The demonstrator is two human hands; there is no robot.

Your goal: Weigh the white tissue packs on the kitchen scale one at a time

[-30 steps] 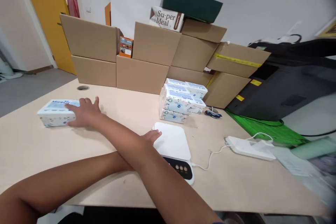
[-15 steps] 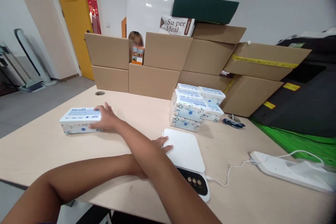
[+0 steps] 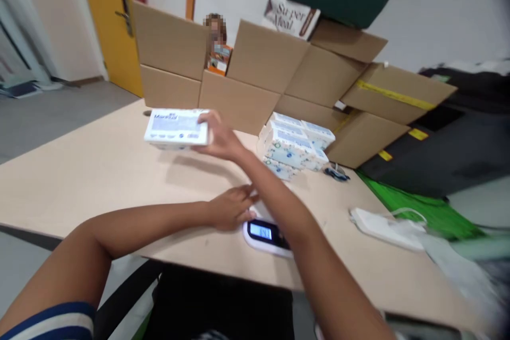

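My right hand (image 3: 218,137) grips the right end of a white and blue tissue pack (image 3: 173,127). The pack is in the air above the left part of the table, its shadow on the wood below. My right forearm crosses over the white kitchen scale (image 3: 255,243) and hides much of its plate. My left hand (image 3: 233,208) rests at the scale's left edge with fingers apart, holding nothing. Digits glow on the scale's display (image 3: 261,231), too blurred to read surely. Several similar tissue packs (image 3: 290,143) are stacked beyond the scale.
Cardboard boxes (image 3: 239,98) form a wall along the table's (image 3: 79,170) back. A person (image 3: 215,29) is behind a gap in it. A white power strip (image 3: 382,228) lies on the right. A dark blue item (image 3: 337,172) sits by the stack.
My right hand has lifted the tissue pack off the table and carried it to the right. The scale's display, earlier behind my arm, now shows. The camera view has tilted and shifted.
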